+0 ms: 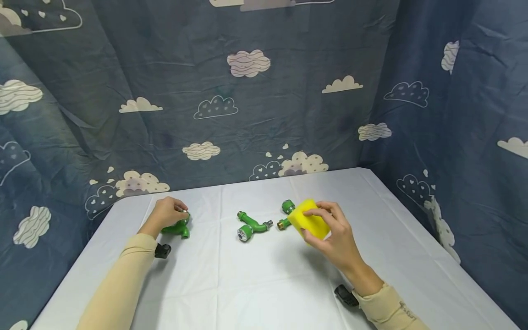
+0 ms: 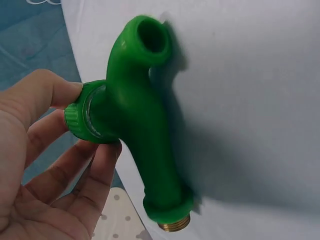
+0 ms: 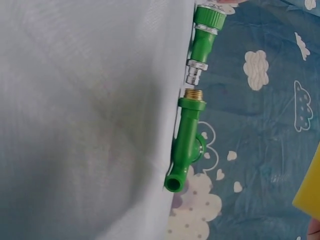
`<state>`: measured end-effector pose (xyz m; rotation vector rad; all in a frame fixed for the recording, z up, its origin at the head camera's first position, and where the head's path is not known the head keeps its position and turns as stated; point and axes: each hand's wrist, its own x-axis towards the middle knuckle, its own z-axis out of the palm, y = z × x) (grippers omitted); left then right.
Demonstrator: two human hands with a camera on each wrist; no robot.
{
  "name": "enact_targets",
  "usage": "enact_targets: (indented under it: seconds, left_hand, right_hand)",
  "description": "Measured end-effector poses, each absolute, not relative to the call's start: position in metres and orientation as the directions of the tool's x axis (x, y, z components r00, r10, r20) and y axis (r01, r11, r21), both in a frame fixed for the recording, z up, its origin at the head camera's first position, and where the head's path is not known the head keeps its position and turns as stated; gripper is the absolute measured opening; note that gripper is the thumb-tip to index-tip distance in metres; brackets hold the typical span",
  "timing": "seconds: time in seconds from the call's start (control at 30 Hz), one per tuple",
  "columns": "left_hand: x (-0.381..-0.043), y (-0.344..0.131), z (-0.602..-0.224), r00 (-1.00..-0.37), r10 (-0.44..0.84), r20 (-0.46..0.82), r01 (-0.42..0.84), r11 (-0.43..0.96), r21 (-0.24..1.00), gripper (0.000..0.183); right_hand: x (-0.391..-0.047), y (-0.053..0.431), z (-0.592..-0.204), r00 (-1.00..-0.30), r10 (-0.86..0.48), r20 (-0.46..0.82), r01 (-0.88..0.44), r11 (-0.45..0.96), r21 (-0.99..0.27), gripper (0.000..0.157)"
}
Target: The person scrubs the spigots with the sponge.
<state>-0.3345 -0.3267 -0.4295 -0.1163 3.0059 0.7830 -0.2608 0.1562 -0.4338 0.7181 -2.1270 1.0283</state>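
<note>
At the table's left side my left hand (image 1: pixel 166 214) grips a green plastic tap (image 1: pixel 178 228) by its ribbed knob. Up close in the left wrist view, the thumb lies on the knob (image 2: pixel 80 112), the fingers are curled beneath it, and the spout and brass-threaded end are in sight. My right hand (image 1: pixel 340 236) pinches a yellow sponge (image 1: pixel 308 219) between thumb and fingers, above the table. Behind the sponge lies another green tap (image 1: pixel 287 206), partly hidden. Only a corner of the sponge (image 3: pixel 311 192) enters the right wrist view.
A third green tap (image 1: pixel 256 226) with a silvery nozzle lies mid-table, between the hands. White cloth (image 1: pixel 247 284) covers the table. Dark blue curtains (image 1: pixel 280 110) with cloud prints hang behind and at both sides. Black wrist devices (image 1: pixel 345 295) sit on both wrists.
</note>
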Motion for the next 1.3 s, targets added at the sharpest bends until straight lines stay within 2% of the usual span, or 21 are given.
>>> enact_targets:
  seconds: [0.37, 0.6, 0.73, 0.9, 1.3]
  left_hand:
    - [-0.345, -0.312, -0.43, -0.999, 0.001, -0.041, -0.016, 0.917, 0.398, 0.021]
    - [-0.342, -0.291, -0.418, -1.0, 0.031, -0.003, 0.028, 0.945, 0.326, 0.033]
    - [-0.341, -0.27, -0.412, -0.994, 0.092, 0.051, 0.104, 0.918, 0.383, 0.035]
    - [-0.334, -0.242, -0.408, -0.985, 0.139, 0.101, 0.172, 0.833, 0.527, 0.034]
    - [-0.311, -0.194, -0.435, -0.974, 0.214, 0.078, 0.203, 0.665, 0.718, 0.041]
  right_hand:
    - [-0.261, 0.159, -0.436, -0.643, -0.176, 0.745, -0.691, 0.554, -0.465, 0.044]
    - [-0.263, 0.16, -0.436, -0.637, -0.173, 0.751, -0.697, 0.546, -0.465, 0.044]
    - [-0.263, 0.161, -0.436, -0.637, -0.172, 0.752, -0.697, 0.545, -0.466, 0.044]
    - [-0.263, 0.163, -0.436, -0.637, -0.165, 0.753, -0.694, 0.548, -0.468, 0.043]
    - [-0.267, 0.166, -0.438, -0.639, -0.148, 0.755, -0.693, 0.538, -0.481, 0.044]
